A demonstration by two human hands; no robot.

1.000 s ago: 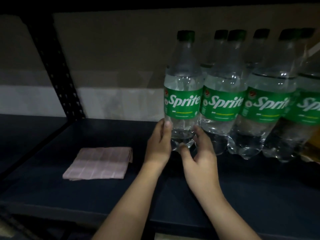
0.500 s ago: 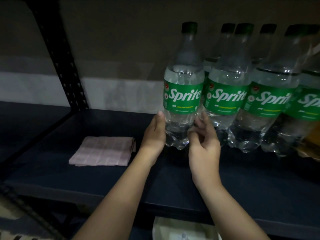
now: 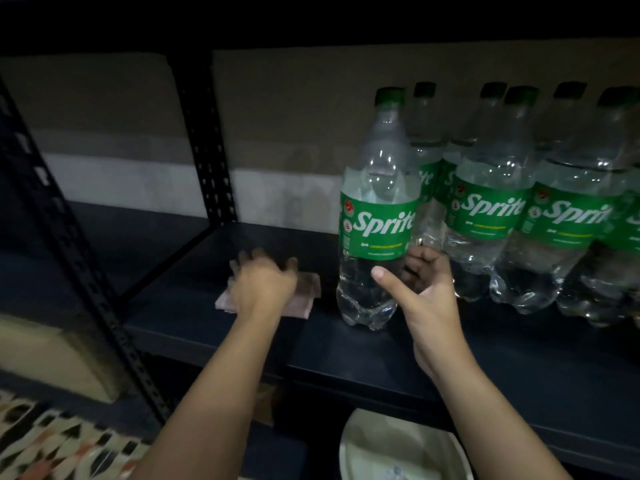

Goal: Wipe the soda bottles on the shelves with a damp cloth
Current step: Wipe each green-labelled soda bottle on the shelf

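So we've got the front Sprite bottle (image 3: 375, 216) standing upright on the dark shelf (image 3: 346, 344), just left of the other bottles (image 3: 512, 216). Our right hand (image 3: 424, 289) wraps its lower half, thumb across the front. Our left hand (image 3: 261, 284) lies on the folded pink cloth (image 3: 304, 292) beside it, fingers spread, too blurry to call it a grip.

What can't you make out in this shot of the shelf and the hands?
- Cloth: head view, mostly covered by the left hand, which is motion-blurred, so its grip is unclear.
- Right hand fingers: hidden behind the front bottle.
- Rightmost bottles: cut off by the frame edge.
- Small label print: too small to read.
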